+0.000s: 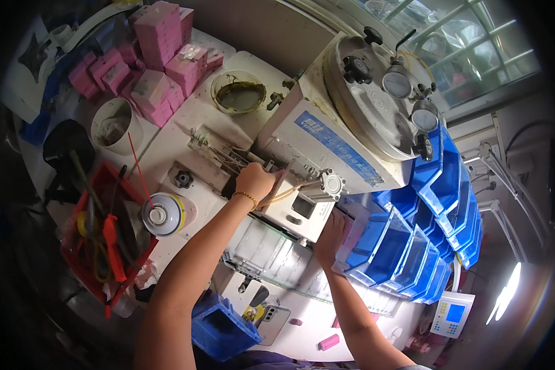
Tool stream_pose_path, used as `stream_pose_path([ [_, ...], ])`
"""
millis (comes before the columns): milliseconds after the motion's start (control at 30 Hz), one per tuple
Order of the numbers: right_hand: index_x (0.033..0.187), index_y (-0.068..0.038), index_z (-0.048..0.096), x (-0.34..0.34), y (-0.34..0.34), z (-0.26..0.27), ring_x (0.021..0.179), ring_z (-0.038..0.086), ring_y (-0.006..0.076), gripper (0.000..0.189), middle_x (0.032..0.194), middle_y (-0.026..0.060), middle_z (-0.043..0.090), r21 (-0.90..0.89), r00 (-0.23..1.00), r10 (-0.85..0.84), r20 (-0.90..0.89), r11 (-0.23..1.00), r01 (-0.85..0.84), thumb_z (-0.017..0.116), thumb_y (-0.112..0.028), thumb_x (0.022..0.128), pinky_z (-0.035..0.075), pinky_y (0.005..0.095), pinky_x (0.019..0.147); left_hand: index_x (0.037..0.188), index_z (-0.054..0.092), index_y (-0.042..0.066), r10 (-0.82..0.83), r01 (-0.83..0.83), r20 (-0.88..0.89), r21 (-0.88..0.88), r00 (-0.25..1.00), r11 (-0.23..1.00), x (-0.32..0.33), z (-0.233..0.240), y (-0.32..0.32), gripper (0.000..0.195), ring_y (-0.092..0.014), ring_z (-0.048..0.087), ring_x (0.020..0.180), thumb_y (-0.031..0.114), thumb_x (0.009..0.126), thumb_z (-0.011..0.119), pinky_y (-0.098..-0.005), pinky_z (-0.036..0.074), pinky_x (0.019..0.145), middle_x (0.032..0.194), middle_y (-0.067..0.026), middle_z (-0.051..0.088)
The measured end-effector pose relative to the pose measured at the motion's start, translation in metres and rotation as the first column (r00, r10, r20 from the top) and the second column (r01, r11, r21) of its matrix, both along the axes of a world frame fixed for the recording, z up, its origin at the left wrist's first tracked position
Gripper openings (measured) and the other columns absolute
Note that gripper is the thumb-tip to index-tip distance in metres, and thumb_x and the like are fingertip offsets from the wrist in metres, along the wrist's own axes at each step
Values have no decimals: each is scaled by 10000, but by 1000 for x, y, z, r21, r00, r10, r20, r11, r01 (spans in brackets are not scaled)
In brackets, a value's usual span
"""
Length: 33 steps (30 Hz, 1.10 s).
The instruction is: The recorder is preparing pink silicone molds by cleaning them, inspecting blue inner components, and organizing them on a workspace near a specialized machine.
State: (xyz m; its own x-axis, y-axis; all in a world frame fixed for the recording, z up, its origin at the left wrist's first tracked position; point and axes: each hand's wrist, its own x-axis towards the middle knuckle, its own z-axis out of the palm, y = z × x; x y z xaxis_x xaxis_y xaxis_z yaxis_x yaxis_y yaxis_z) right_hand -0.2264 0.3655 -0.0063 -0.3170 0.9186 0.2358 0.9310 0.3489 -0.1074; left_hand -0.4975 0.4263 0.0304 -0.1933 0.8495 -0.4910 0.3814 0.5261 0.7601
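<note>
My left hand (255, 181), with a beaded bracelet on its wrist, reaches into the gap at the left side of a white clamp unit (282, 210). Its fingers are curled. A sliver of pink material (280, 174) shows by the fingertips; whether they grip it is hidden. On the unit's top sits a pneumatic cylinder (331, 183) with thin tubes. At the unit's right side lies my right hand (331, 233), its fingers partly hidden between the unit and the blue bins. Behind stands a wax injector (277, 143) with a round metal lid (374, 97) and pressure gauges (396, 84).
Pink mold blocks (159, 34) are stacked back left, near a white bucket (116, 125) and bowl (238, 92). A spray can (162, 215) stands beside a red tool basket (120, 282). Blue bins (384, 249) fill the right. A phone (275, 323) lies in front.
</note>
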Motion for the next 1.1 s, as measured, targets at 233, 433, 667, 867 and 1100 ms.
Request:
stream_pose_path([
  [233, 1248, 10, 542, -4, -1, 7, 1239, 481, 330, 361, 1314, 177, 541, -3, 999, -13, -43, 1000, 13, 507, -72, 898, 265, 523, 1110, 960, 691, -60, -36, 22, -153, -94, 988, 995, 2, 1, 15, 606, -400, 671, 1007, 524, 800, 726, -425, 549, 869, 1020, -261, 695],
  [433, 1231, 18, 555, -5, 0, 8, 1225, 494, 335, 343, 1308, 179, 553, 37, 998, 10, -69, 999, -8, 504, -76, 906, 279, 521, 1106, 905, 722, -49, 74, -82, -103, -74, 992, 994, 13, -8, 12, 372, -369, 686, 953, 316, 833, 727, -416, 544, 833, 972, -264, 697],
  [667, 1261, -23, 546, -4, 0, 8, 1244, 473, 314, 384, 1276, 152, 557, 21, 998, -10, -64, 1000, 12, 538, -131, 892, 268, 519, 1102, 764, 718, -33, 164, -152, -175, 77, 971, 985, 20, -9, 0, 503, -388, 703, 809, 467, 791, 773, -430, 575, 726, 823, -251, 699],
  [867, 1253, -17, 546, -3, 1, 6, 1229, 478, 321, 389, 1275, 157, 554, 42, 999, 3, -49, 999, -1, 535, -119, 878, 276, 530, 1101, 705, 721, -19, 257, -230, -159, 170, 953, 958, 23, -3, -7, 465, -374, 702, 732, 434, 792, 780, -412, 567, 669, 712, -219, 685],
  [1100, 1242, -10, 547, -2, 1, 6, 1219, 480, 324, 384, 1273, 154, 551, 38, 999, 7, -45, 999, -6, 534, -110, 872, 278, 536, 1100, 785, 748, -14, 220, -185, -164, 203, 962, 962, 19, -6, -4, 378, -368, 697, 749, 363, 783, 770, -399, 556, 685, 765, -228, 690],
])
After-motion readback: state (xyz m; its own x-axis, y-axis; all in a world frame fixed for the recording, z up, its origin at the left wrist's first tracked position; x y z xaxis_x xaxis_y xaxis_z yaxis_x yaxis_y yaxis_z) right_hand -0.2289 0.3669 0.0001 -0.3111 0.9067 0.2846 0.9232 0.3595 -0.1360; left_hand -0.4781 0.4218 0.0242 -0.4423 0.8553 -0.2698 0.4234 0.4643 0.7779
